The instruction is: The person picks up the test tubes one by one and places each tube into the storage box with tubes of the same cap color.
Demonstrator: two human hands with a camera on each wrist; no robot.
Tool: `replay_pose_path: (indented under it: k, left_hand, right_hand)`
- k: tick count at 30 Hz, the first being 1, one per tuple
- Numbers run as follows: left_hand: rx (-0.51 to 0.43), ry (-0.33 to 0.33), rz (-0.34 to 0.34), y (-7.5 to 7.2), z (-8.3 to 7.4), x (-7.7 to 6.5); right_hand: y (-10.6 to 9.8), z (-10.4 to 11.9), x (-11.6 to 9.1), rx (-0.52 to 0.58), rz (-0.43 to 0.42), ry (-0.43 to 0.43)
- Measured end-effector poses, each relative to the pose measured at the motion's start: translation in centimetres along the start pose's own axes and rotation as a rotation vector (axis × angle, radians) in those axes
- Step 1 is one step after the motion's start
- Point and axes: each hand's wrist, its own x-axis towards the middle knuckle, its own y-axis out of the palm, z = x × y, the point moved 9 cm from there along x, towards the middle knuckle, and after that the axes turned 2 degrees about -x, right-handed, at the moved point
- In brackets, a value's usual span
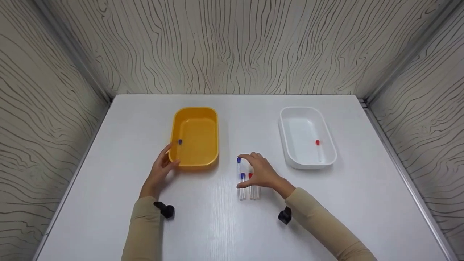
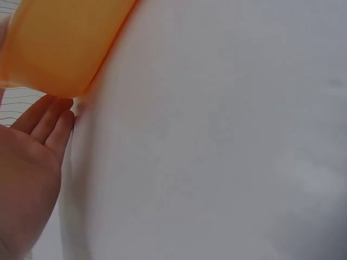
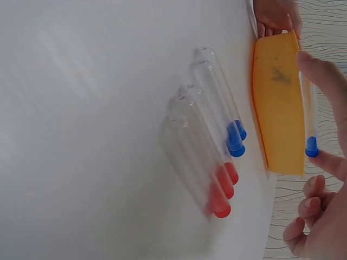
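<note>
My right hand (image 1: 261, 172) pinches a clear test tube (image 3: 310, 111) with a blue cap lengthwise, thumb at its rounded end and index fingertip on the cap. It is held above the table. Below it, blue-capped tubes (image 3: 217, 100) and red-capped tubes (image 3: 191, 157) lie side by side on the white surface. At the yellow tray (image 1: 199, 166), my left hand (image 1: 159, 168) holds the near left corner, thumb over the rim and fingers along the outside wall. A blue-capped tube (image 1: 180, 142) lies inside that tray, by its left wall.
A white tray (image 1: 294, 165) stands to the right, with one red-capped tube (image 1: 318, 145) in it. Patterned panels (image 1: 232, 47) enclose the table's back and sides. Black wrist cameras (image 1: 285, 216) stick out from both sleeves.
</note>
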Motion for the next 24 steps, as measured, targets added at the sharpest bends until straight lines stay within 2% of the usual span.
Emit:
replay_pose_path:
  k: [6,10,16,20,24]
  left_hand:
    - [0.051,0.009,-0.012,0.1,0.5,0.6]
    - [0.07,0.04,-0.015,0.3,0.4,0.7]
    - [0.053,0.077,-0.003,0.6,0.5,0.5]
    - [0.039,0.094,0.012,0.9,0.4,0.6]
    - [0.05,0.083,0.009,0.9,0.4,0.7]
  right_hand:
    - [-0.3,1.1,1.4,0.109,0.016,-0.024]
    - [-0.2,1.2,2.4,0.139,0.029,0.011]
    - [-0.2,1.3,4.0,0.172,0.036,0.06]
    - [-0.2,1.5,5.0,0.209,0.014,0.051]
    - [0.1,1.8,5.8,0.271,0.006,0.031]
